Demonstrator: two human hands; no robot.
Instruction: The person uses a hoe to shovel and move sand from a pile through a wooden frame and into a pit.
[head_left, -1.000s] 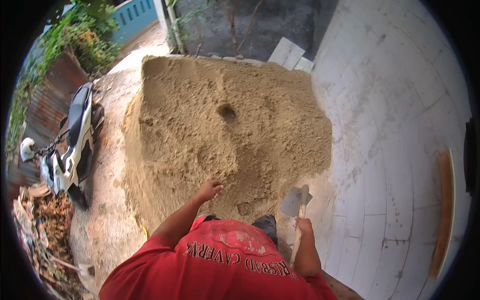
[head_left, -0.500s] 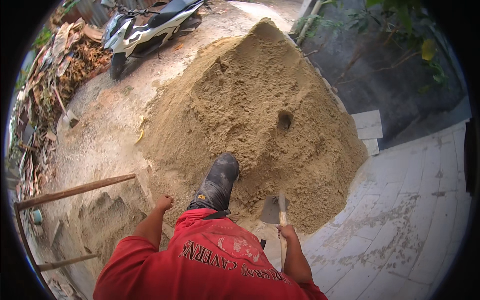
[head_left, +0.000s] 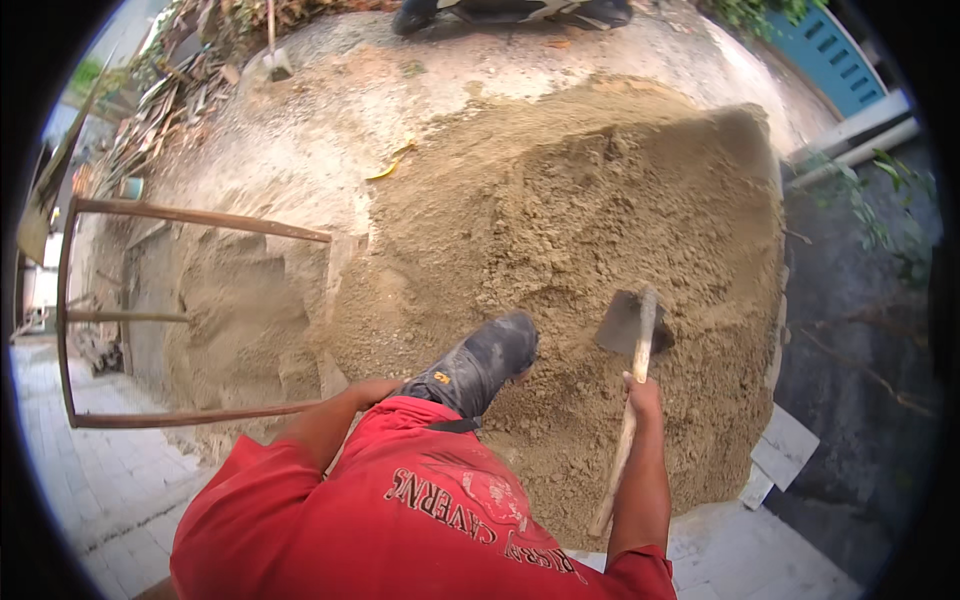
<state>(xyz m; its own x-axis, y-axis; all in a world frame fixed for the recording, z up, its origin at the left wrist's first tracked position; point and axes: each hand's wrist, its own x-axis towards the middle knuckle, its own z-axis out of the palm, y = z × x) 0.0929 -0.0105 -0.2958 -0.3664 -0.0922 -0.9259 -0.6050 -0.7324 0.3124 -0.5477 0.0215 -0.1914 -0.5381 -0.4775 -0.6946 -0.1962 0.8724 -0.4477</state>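
My right hand (head_left: 643,394) is closed round the wooden handle of a hoe (head_left: 640,350). Its broad dark metal blade (head_left: 618,322) rests against the loose face of a large sand pile (head_left: 570,240). Beside my leg, my left hand (head_left: 378,391) is close to the top of a dark, dusty boot (head_left: 485,365); its fingers are hidden, so I cannot tell whether it grips anything. The booted foot is planted on the lower sand.
To the left, a wooden frame (head_left: 205,216) stands around a smaller sand heap (head_left: 245,320). A shovel (head_left: 275,66) and a parked motorbike (head_left: 510,10) are at the back. A yellow strip (head_left: 392,163) lies on the ground. White slabs (head_left: 785,445) edge the right side.
My view has turned toward the right, swinging the pile and frame across it. The hoe has moved farther out onto the sand in my right hand. My left hand has come in beside the leg.
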